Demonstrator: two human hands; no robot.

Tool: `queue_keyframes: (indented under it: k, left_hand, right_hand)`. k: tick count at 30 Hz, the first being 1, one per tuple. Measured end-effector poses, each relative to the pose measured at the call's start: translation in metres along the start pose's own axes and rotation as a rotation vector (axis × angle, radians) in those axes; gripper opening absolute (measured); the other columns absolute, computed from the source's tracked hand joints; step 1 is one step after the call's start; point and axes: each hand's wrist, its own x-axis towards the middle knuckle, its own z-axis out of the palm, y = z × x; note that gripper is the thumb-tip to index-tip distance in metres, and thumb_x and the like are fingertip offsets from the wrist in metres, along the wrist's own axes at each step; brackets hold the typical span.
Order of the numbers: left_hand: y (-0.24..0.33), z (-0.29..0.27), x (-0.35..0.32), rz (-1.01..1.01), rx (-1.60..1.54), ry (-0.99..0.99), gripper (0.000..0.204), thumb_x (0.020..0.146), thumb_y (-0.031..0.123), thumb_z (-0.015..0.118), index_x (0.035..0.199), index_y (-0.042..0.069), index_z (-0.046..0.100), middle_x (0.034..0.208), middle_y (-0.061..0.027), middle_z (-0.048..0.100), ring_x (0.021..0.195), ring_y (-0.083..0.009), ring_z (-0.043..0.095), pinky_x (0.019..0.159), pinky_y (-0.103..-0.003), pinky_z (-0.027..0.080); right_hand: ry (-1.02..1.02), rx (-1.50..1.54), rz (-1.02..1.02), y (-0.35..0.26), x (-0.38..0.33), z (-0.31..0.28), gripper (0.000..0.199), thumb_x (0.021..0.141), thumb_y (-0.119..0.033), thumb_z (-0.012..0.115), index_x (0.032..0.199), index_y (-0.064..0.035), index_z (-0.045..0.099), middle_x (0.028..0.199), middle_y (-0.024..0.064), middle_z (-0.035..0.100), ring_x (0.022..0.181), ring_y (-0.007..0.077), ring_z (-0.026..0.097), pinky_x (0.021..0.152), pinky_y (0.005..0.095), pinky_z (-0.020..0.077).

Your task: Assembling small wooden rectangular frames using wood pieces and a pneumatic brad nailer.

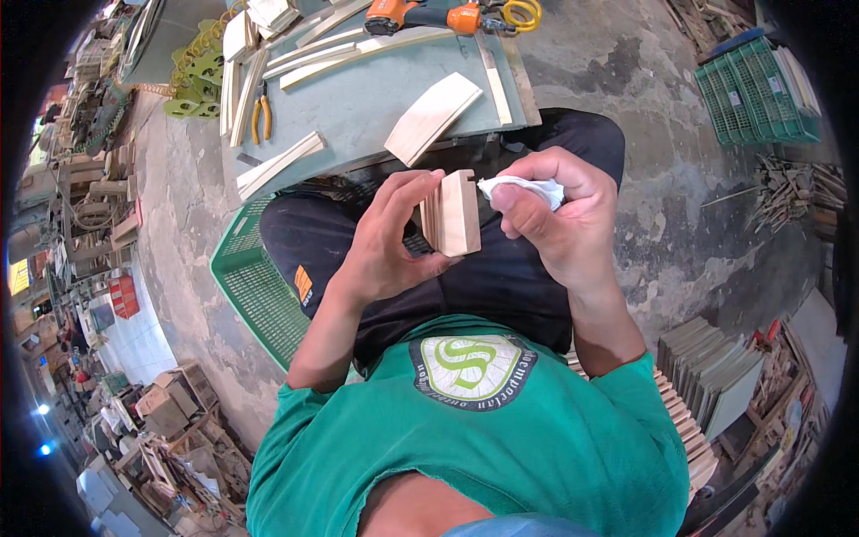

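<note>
Left hand pinches a small pale rectangular wooden block upright over the lap. Right hand grips a crumpled white cloth wad just beside the block's edge: wiping step, likely needing a steady hold.

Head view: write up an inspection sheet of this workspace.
Surface: grey-green bench top, littered with wood.
Job's things: small wooden block in left hand; white cloth wad in right hand.
Clutter: wooden slats, flat board, orange-handled pliers, orange power tool.
Fingers: both hands closed on their items.
Cables: yellow coiled hose.
Surroundings: green crates, stacked panels, concrete floor.
</note>
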Motion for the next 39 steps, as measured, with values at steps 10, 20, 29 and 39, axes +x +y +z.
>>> queue_keyframes:
  k: [10,20,29,39]
  left_hand:
    - [0.007,-0.008,0.005,0.031,0.180,-0.003,0.093,0.056,0.002,0.087,0.140,0.010,0.049,0.129,-0.0144,0.055,0.116,-0.0346,0.057,0.094,-0.042,0.052]
    - [0.000,-0.007,0.003,0.019,0.198,0.021,0.094,0.054,-0.001,0.086,0.139,0.011,0.049,0.129,-0.0143,0.055,0.116,-0.0348,0.057,0.094,-0.043,0.052]
    - [-0.001,-0.005,0.002,0.020,0.218,0.037,0.093,0.054,0.000,0.086,0.139,0.010,0.049,0.129,-0.0153,0.055,0.115,-0.0356,0.057,0.094,-0.041,0.052]
    - [-0.009,0.006,-0.005,-0.540,-1.473,0.468,0.074,0.098,0.063,0.047,0.138,0.001,0.044,0.124,-0.0213,0.061,0.115,-0.0328,0.062,0.100,-0.048,0.053]
  right_hand:
    - [0.006,-0.115,-0.018,0.002,0.003,0.003,0.021,0.088,-0.017,0.079,0.093,0.0010,0.068,0.078,-0.0002,0.065,0.065,0.0025,0.056,0.057,0.0181,0.0439]
    - [-0.040,-0.140,0.042,0.005,-0.002,-0.001,0.020,0.088,-0.017,0.079,0.093,0.0006,0.071,0.081,0.0021,0.069,0.073,0.0039,0.060,0.063,0.0216,0.0483]
    - [-0.025,-0.134,0.069,0.008,-0.002,0.000,0.020,0.088,-0.015,0.079,0.092,0.0012,0.068,0.076,-0.0029,0.063,0.067,0.0009,0.052,0.057,0.0179,0.0415]
    - [0.070,-0.043,0.040,0.017,-0.008,-0.002,0.019,0.088,-0.015,0.078,0.094,0.0011,0.070,0.080,-0.0002,0.068,0.073,0.0036,0.058,0.063,0.0202,0.0467]
